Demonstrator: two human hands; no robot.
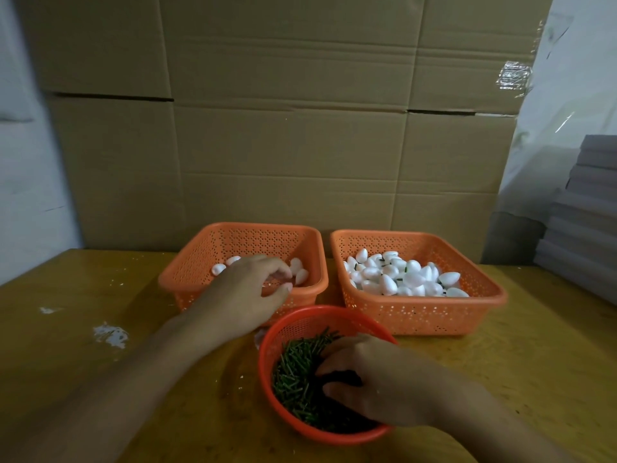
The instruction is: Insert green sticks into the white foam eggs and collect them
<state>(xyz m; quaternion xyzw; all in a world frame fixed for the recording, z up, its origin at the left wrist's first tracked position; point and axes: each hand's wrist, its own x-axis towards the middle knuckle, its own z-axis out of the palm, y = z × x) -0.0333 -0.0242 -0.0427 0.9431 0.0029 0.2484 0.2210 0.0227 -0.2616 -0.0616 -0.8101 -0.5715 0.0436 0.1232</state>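
I am reaching my left hand [253, 289] into the left orange basket [187, 279], fingers curled over its few white foam eggs [297, 270]; whether it is grasping one I cannot tell. My right hand [367, 379] is digging into the green sticks [293, 379] in the round red basket [300, 320]; its grasp is hidden. Stick-fitted eggs [400, 277] are lying in the right orange basket [434, 315] on the worktop [100, 329].

A packing workshop (or storeroom): stacked cardboard cartons [287, 128] behind a worn yellow worktable [534, 379].
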